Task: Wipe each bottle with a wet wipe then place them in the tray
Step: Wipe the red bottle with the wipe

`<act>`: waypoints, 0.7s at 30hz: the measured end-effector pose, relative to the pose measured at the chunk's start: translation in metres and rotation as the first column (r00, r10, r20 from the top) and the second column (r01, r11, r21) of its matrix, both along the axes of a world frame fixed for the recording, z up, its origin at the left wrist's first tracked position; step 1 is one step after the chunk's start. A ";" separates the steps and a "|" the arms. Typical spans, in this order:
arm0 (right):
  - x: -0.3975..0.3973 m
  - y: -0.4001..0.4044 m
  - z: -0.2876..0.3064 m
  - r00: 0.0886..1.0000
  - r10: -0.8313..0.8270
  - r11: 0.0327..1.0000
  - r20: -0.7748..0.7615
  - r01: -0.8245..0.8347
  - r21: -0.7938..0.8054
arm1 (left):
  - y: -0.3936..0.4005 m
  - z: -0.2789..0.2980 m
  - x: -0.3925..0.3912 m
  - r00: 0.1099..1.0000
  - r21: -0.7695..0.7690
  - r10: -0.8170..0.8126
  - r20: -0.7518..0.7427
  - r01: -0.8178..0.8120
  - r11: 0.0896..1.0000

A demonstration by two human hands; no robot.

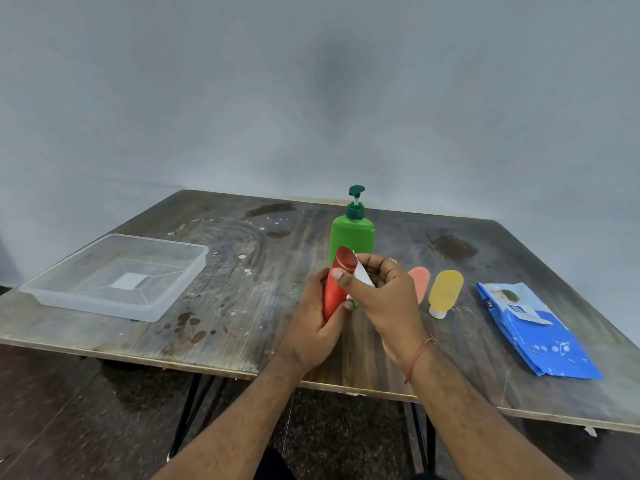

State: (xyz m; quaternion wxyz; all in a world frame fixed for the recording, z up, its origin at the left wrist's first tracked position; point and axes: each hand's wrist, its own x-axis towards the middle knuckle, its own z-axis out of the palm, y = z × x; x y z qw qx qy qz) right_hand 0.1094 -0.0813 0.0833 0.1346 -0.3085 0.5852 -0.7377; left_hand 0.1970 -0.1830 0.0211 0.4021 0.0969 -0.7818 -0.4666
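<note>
Now upright above the worn wooden table point(242, 306), red plastic tube bottle point(337, 289) in my left grip point(317, 327), my right grip point(384, 299) pinched a white wet wipe point(363, 275) against it.

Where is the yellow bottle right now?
In the head view, the yellow bottle sits on the table, right of the hands, between the orange bottle and the blue wipes pack.

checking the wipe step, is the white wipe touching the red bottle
Touching: the head view shows the right hand pressing the wipe against the red bottle.
</note>
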 end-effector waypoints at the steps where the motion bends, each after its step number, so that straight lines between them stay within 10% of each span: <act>1: -0.001 0.000 -0.001 1.000 -0.013 1.000 -0.011 0.013 0.001 | 0.000 -0.001 0.001 1.000 -0.025 -0.013 -0.012 0.012 1.000; 21: -0.017 0.005 -0.007 0.960 -0.223 0.974 -0.169 0.228 0.010 | -0.008 -0.008 -0.010 0.999 0.070 -0.049 0.014 0.048 0.996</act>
